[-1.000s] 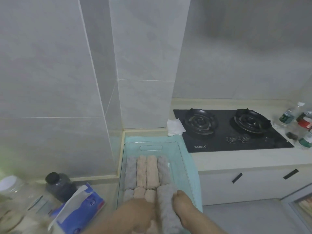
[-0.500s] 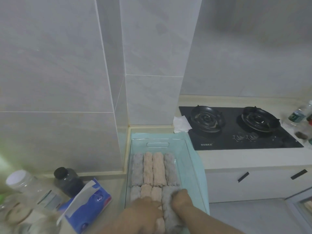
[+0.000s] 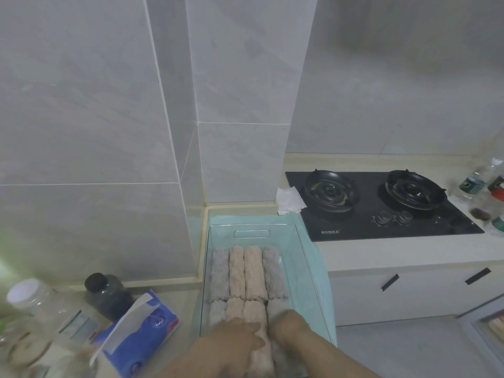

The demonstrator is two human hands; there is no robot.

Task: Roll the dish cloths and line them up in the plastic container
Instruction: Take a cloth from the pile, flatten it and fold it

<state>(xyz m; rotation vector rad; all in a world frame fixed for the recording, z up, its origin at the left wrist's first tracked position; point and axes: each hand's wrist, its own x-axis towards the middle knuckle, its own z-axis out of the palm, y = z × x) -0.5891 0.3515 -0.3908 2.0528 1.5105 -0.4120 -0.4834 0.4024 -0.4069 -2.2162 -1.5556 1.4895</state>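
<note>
A clear plastic container [image 3: 299, 257] stands on the counter against the tiled wall. Its far row holds rolled dish cloths side by side: a grey roll [image 3: 219, 274], two pink rolls [image 3: 245, 271] and another grey roll [image 3: 273, 271]. A near row lies just behind them, with a grey roll [image 3: 217, 311] and pink rolls [image 3: 235, 308] showing. My left hand [image 3: 231, 341] rests flat on the near pink rolls. My right hand [image 3: 289, 324] grips the near right grey roll [image 3: 276, 305], whose near part is hidden by the hand.
A teal cloth [image 3: 319, 257] lies under the container. To the left are a blue tissue pack [image 3: 139, 334], a dark jar [image 3: 107, 296] and a clear jar [image 3: 32, 298]. At the right are a black gas hob [image 3: 381, 214], a white paper [image 3: 289, 196] and bottles [image 3: 474, 184].
My right hand has slid from beside the near grey roll onto its far end. My left hand has shifted right over the pink rolls. The view has shifted a little.
</note>
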